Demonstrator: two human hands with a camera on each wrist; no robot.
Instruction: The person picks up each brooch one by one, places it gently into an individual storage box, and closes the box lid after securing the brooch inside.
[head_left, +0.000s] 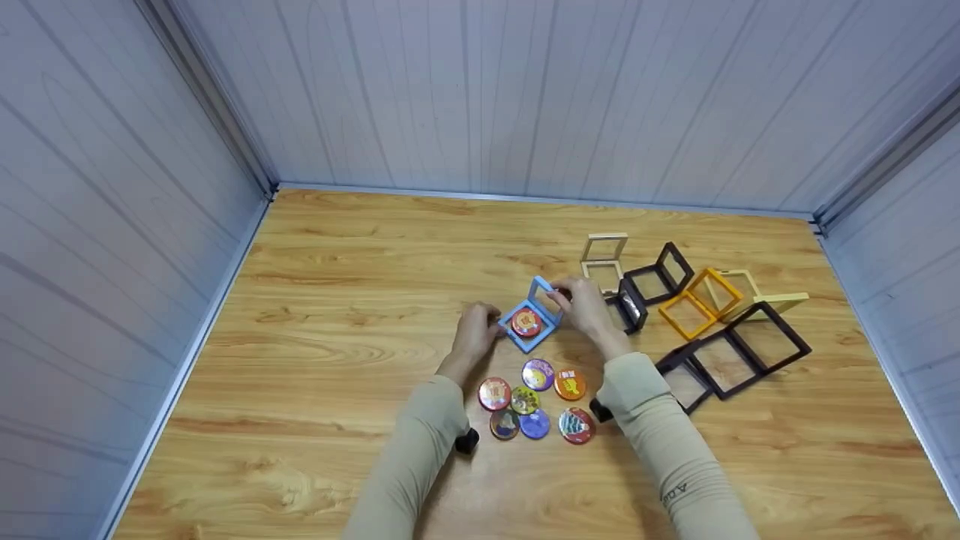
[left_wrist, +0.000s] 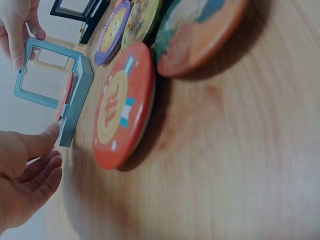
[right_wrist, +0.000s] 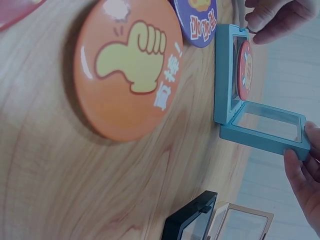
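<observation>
A blue hinged display case [head_left: 527, 347] with clear windows stands opened on the table. On its lower window lies a red round badge [head_left: 526, 322]. My left hand [head_left: 474, 330] holds the case at its left corner, thumb and fingers close about the edge. My right hand [head_left: 587, 306] pinches the raised lid [right_wrist: 268, 142] by its outer edge, the thumb and fingers on the rim. Nearer me lie several round badges, among them an orange one [right_wrist: 131, 70] with a thumbs-up, a purple one [head_left: 538, 374] and another red one [left_wrist: 125, 105].
On the right stand several opened display cases: a cream one [head_left: 603, 262], black ones, an orange one [head_left: 688, 293] and a large dark one [head_left: 739, 349]. Pale panel walls [head_left: 480, 97] enclose the wooden table [head_left: 322, 360] at the back and sides.
</observation>
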